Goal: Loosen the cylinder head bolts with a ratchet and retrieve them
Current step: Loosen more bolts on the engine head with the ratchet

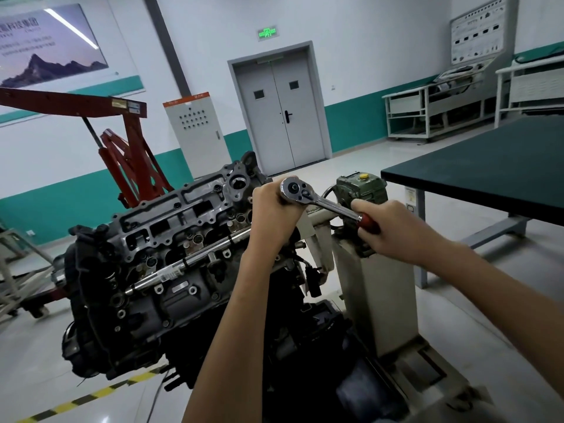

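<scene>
A grey engine with its cylinder head exposed sits tilted on a stand at the centre. A chrome ratchet with a red handle is held above the head's right end. My left hand grips just below the ratchet's round head, covering whatever hangs under it. My right hand is curled round the red handle. Several bolt heads show along the cylinder head's top face. The bolt under the ratchet is hidden by my left hand.
A long chrome bar lies along the engine's side. The engine stand's green gearbox and beige post are right behind my hands. A dark-topped workbench stands to the right, a red engine crane at the back left.
</scene>
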